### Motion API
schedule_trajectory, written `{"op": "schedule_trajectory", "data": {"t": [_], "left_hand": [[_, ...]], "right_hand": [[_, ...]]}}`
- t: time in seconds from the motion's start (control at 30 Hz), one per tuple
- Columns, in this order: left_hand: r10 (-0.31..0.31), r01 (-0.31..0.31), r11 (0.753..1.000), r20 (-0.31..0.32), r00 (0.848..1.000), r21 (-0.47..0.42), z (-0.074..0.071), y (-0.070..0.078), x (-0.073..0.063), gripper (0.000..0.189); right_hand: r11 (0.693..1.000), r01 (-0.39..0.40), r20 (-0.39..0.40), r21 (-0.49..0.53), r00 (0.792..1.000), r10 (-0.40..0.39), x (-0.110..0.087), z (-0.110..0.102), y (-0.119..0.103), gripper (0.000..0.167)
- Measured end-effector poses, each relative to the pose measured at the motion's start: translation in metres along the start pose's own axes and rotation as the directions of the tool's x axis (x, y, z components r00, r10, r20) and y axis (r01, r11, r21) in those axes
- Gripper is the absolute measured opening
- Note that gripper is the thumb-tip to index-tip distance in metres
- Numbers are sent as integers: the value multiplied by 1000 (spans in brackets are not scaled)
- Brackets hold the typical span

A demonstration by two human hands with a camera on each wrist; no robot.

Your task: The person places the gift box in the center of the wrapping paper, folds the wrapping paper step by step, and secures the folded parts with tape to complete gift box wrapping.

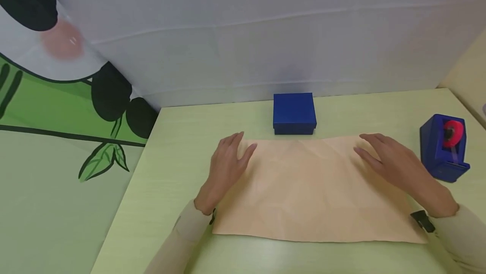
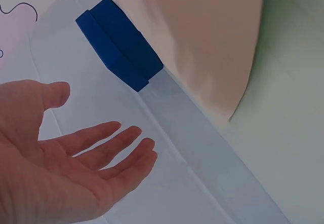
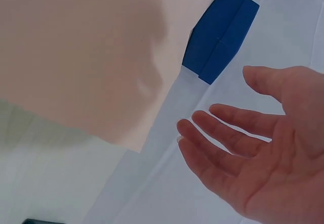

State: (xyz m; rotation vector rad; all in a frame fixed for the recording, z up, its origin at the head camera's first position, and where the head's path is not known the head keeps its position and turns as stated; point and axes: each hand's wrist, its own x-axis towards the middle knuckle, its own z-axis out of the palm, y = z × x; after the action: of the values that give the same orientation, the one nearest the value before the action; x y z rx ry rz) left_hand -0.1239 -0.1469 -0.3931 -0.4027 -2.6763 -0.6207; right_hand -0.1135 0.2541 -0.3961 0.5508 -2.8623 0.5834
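A sheet of light brown paper point(image 1: 307, 193), faintly creased, lies flat on the table in the head view. My left hand point(image 1: 227, 162) hovers over its left edge, fingers spread and relaxed, holding nothing. Over the right part of the sheet is my right hand point(image 1: 392, 162), likewise relaxed with nothing in it. Just beyond the paper's far edge sits a closed blue box point(image 1: 294, 113) with a lid, between the two hands. Both wrist views show bare palms with loosely extended fingers, and the blue box point(image 2: 119, 44) beside the paper point(image 3: 76, 46).
A blue tape dispenser point(image 1: 434, 147) with a red-cored roll stands at the table's right side, close to my right wrist. White cloth point(image 1: 243, 46) hangs along the table's back edge. A printed cartoon panel point(image 1: 64, 105) borders the left. The pale wooden table point(image 1: 152, 206) has its left edge in view.
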Motion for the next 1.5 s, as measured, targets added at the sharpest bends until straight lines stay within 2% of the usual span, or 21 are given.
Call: {"op": "schedule_trajectory", "data": {"t": [0.13,0.27,0.43,0.53,0.67,0.9,1.17,1.5], "left_hand": [[-54,56,998,48,997,-36,1,4,6,54],[-80,84,995,70,994,-57,1,7,12,53],[-91,97,992,82,992,-76,3,8,19,52],[-100,108,991,93,991,-83,3,10,23,51],[-116,125,989,109,987,-82,3,12,29,51],[-100,112,986,97,990,-123,7,15,37,48],[-137,160,974,142,980,-160,16,15,49,48],[-141,171,965,159,977,-197,25,18,62,46]], "right_hand": [[1000,-1,17,-12,1000,1,4,-1,0,47],[1000,7,43,-17,999,-7,7,-4,0,47],[999,-32,145,-22,989,35,14,-11,0,52],[999,-39,174,-18,984,42,17,-14,0,53],[1000,-28,167,-9,986,29,21,-15,-2,51],[1000,-13,162,3,987,13,32,-15,-7,50],[999,-12,151,43,989,5,42,-11,-11,50],[994,2,134,105,991,-16,57,-6,-16,46]]}}
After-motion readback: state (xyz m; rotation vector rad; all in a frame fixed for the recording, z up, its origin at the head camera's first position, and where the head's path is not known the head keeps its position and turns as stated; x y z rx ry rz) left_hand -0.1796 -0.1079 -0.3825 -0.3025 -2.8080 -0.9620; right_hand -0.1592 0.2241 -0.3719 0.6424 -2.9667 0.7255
